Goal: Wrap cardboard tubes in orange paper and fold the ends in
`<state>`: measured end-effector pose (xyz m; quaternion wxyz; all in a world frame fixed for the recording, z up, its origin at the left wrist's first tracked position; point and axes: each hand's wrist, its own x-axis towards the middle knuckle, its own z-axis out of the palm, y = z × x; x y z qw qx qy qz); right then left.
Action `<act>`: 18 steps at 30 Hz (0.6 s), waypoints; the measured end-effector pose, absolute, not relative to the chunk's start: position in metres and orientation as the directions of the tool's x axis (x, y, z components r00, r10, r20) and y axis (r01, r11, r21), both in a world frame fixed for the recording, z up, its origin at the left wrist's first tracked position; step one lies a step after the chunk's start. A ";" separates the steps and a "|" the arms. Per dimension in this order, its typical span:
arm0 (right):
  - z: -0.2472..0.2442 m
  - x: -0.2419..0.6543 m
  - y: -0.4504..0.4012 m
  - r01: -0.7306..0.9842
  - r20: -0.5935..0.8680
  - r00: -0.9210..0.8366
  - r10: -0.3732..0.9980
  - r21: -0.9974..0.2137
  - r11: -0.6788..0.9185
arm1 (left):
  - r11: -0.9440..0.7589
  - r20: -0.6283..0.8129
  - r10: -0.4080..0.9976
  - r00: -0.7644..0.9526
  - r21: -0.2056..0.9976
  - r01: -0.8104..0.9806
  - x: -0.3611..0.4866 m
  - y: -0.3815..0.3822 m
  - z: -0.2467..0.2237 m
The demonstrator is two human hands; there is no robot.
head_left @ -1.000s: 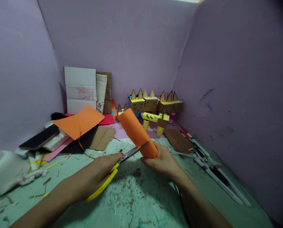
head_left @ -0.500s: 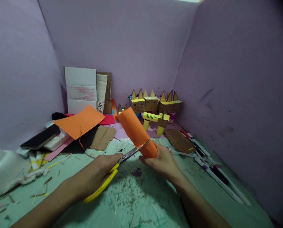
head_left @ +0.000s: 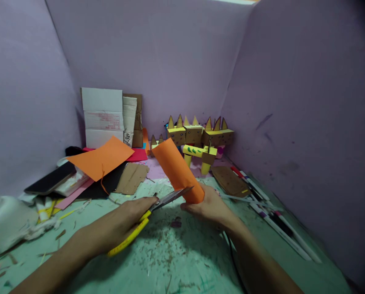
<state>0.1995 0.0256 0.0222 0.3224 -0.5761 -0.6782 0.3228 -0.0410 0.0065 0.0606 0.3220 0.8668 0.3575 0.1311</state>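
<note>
My left hand [head_left: 130, 216] grips a pair of scissors [head_left: 129, 241] by its yellow handles. The metal blades lie across the lower part of an orange paper tube [head_left: 176, 165]; whether they cut into the paper I cannot tell. Wrapped round the tube's lower end is my right hand [head_left: 213, 206], with its thumb in front. The tube tilts, its upper end leaning left and away from me. Behind it stands a yellow paper animal figure [head_left: 197, 153] with green marks and a cardboard head.
Cardboard heads with pointed ears [head_left: 194, 132] stand at the back. At left lie orange paper [head_left: 104, 157], a cardboard piece [head_left: 132, 179], a dark phone-like slab [head_left: 49, 179] and a white pot [head_left: 9, 222]. Several markers [head_left: 280, 230] line the right side near brown cardboard [head_left: 230, 181].
The scissor blades have dropped slightly against the tube and look nearer to closed. My right hand and the tube have shifted a little to the right.
</note>
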 end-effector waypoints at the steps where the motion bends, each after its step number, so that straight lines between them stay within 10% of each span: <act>1: 0.021 0.199 0.026 0.594 0.080 -0.106 0.991 -0.794 0.128 | -0.529 0.001 0.715 0.699 0.655 0.539 -0.041 0.006 0.060; 18: 0.025 0.191 0.019 0.765 0.171 0.000 0.985 -0.634 0.110 | -0.491 -0.020 0.745 0.667 0.661 0.568 -0.037 0.006 0.059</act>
